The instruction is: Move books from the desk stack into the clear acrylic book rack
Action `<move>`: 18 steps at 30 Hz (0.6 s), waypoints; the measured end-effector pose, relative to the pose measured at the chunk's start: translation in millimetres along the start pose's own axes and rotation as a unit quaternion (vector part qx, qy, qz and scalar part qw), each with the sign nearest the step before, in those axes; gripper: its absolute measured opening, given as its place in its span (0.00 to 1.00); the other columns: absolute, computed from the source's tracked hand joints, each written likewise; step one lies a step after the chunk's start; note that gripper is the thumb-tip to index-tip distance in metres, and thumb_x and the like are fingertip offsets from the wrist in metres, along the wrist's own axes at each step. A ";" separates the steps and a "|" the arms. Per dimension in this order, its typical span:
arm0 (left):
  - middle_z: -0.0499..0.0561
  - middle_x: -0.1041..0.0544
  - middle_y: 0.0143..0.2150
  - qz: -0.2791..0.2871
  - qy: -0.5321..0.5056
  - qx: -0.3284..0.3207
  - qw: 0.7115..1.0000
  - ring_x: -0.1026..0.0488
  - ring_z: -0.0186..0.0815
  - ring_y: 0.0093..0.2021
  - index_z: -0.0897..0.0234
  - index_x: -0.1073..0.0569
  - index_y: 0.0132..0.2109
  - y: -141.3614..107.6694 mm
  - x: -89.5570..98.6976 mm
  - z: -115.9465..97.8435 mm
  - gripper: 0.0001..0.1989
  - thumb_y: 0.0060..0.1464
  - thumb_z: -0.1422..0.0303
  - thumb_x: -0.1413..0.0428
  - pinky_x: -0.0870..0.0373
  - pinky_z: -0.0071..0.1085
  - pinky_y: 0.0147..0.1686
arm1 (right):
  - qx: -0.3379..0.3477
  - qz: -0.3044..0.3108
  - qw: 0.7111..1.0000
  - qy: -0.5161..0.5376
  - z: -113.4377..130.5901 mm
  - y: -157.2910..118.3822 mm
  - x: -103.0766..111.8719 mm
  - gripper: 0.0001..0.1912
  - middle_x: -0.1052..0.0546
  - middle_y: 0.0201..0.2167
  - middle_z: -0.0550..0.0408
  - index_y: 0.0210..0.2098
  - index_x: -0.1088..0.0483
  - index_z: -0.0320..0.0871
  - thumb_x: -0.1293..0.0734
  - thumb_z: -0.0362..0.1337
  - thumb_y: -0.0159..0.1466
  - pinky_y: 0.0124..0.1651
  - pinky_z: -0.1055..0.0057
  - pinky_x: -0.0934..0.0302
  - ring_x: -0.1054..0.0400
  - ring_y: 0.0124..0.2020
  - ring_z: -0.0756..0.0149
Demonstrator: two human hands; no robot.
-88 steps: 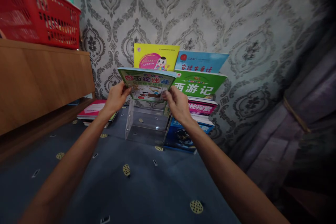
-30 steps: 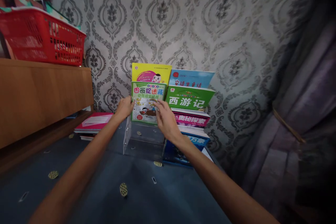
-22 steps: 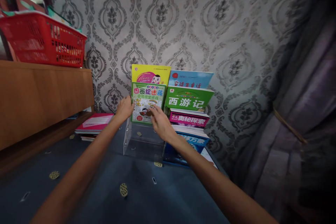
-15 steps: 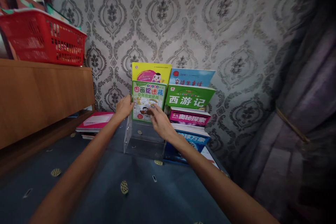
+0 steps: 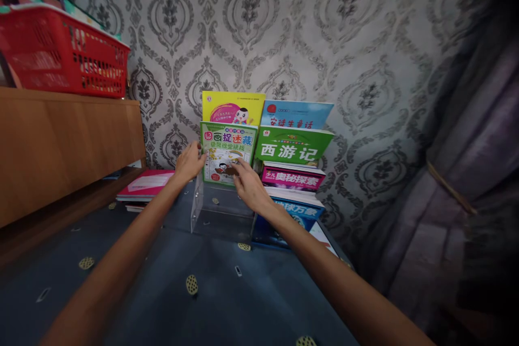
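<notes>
A green picture book (image 5: 211,159) stands upright in a clear acrylic rack (image 5: 223,219), in front of a yellow book (image 5: 231,100). My left hand (image 5: 189,162) grips the green book's left edge, thumb at the front and fingertips partly hidden. My right hand (image 5: 249,186) has its fingers extended against the lower right of the cover. Beside it, the right column holds a blue book (image 5: 295,112), a green book (image 5: 292,146), a magenta book (image 5: 292,179) and a dark blue book (image 5: 270,232), stepped from back to front.
On the left, a red basket (image 5: 95,67) sits on a wooden cabinet (image 5: 68,146). A pink-topped stack of books (image 5: 140,183) lies beside the cabinet on the dark patterned cloth (image 5: 162,292). Patterned wall stands behind the rack; a grey curtain (image 5: 433,227) hangs right.
The view has shifted slightly, so most things appear a little higher. The green picture book's top left corner has moved slightly left. Both hands remain at the book.
</notes>
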State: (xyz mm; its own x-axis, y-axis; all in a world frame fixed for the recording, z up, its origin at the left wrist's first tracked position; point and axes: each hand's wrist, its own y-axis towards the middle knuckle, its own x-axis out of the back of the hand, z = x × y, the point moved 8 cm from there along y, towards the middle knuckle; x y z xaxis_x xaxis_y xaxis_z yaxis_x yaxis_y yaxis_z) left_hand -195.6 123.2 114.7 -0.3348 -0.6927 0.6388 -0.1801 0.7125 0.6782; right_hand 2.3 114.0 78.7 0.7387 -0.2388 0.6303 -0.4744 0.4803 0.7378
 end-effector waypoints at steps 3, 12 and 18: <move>0.56 0.22 0.44 0.009 -0.045 0.000 0.999 0.25 0.45 0.44 0.62 0.31 0.45 0.8 0.1 3.9 0.08 0.58 0.66 0.47 0.29 0.40 0.46 | 0.002 -0.006 1.000 0.002 1.5 -2.6 2.0 0.25 0.33 0.65 0.38 0.61 0.32 0.40 0.42 0.29 0.66 0.69 0.45 0.44 0.40 0.68 0.49; 0.53 0.23 0.38 0.015 -0.130 -0.048 0.990 0.26 0.41 0.39 0.62 0.32 0.41 -15.1 1.3 9.1 0.05 0.58 0.66 0.49 0.28 0.38 0.43 | 0.013 -0.006 1.000 0.004 13.8 -17.1 9.1 0.24 0.32 0.64 0.31 0.60 0.32 0.34 0.44 0.30 0.68 0.67 0.45 0.42 0.39 0.67 0.47; 0.53 0.23 0.40 0.004 -0.168 -0.055 0.984 0.26 0.40 0.41 0.63 0.31 0.43 -20.2 -0.6 10.6 0.07 0.58 0.68 0.49 0.28 0.38 0.45 | 0.008 -0.011 1.000 0.011 10.9 -27.5 10.9 0.22 0.31 0.65 0.38 0.60 0.31 0.40 0.41 0.31 0.68 0.67 0.47 0.41 0.38 0.68 0.52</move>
State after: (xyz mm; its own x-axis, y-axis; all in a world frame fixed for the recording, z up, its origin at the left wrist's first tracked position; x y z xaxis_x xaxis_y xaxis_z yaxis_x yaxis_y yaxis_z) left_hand -201.6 110.4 96.8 -0.6268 -0.5976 0.5000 -0.0821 0.6888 0.7203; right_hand 18.1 89.0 68.0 0.7596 -0.2301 0.6083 -0.4655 0.4608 0.7556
